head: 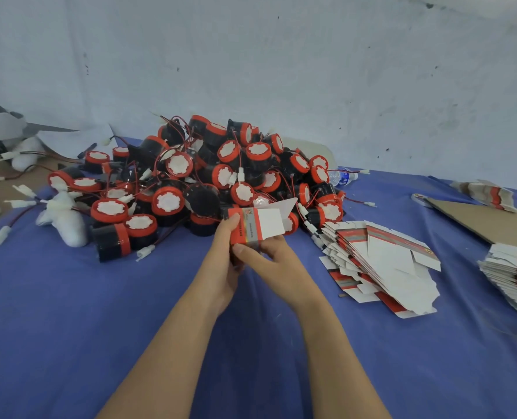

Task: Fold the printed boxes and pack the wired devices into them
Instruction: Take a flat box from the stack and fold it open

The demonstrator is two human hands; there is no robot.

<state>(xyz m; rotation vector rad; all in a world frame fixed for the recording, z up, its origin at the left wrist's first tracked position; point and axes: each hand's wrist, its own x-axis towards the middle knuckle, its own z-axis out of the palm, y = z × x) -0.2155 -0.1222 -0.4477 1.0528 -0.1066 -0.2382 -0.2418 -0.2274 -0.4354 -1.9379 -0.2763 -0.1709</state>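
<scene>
Both hands hold one box [252, 229] up off the blue desk [69, 313]. The left hand [224, 255] wraps round the left side of the box, with its thumb up near the top. The right hand [269, 258] holds the low end of the box, with its thumb laid across the front and its fingers curled behind. The box is folded into shape. Its long side runs from the hands up and away, leaning a little to the right. The far end is open, and a white flap [270, 223] sticks out there. I cannot see inside the box. Just behind the box is a big pile of devices [208, 173], red and black with thin wires and white plugs. The open end points right at that pile, and some devices almost touch the flap. So the next thing to pack is very near, straight past the open end. The left hand looks a bit nearer to the pile, but the right hand looks easier to let go, I think. To the right of the box lies a messy stack of flat boxes [381, 261], not folded yet. The wires are tangled, so pulling one device may drag others.
</scene>
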